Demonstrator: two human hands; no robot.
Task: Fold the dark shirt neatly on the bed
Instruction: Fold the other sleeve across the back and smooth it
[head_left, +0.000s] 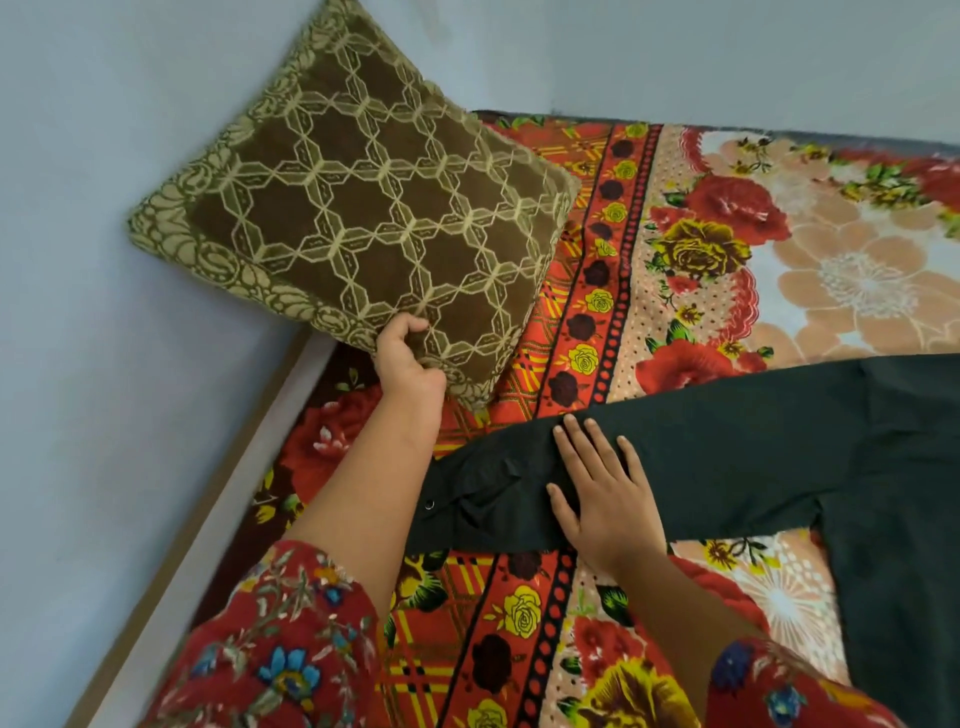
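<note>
Two hands, quilted cushion (358, 208), smooth dark shirt (753, 447)

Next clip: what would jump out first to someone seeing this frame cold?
Probably the big brown and gold patterned pillow, propped against the wall at upper left, with the left hand gripping its lower corner. Next, the loud red floral bedsheet covering the whole bed. Across it lies the dark shirt, one sleeve stretched toward the left, with the right hand pressed flat on that sleeve.
</note>
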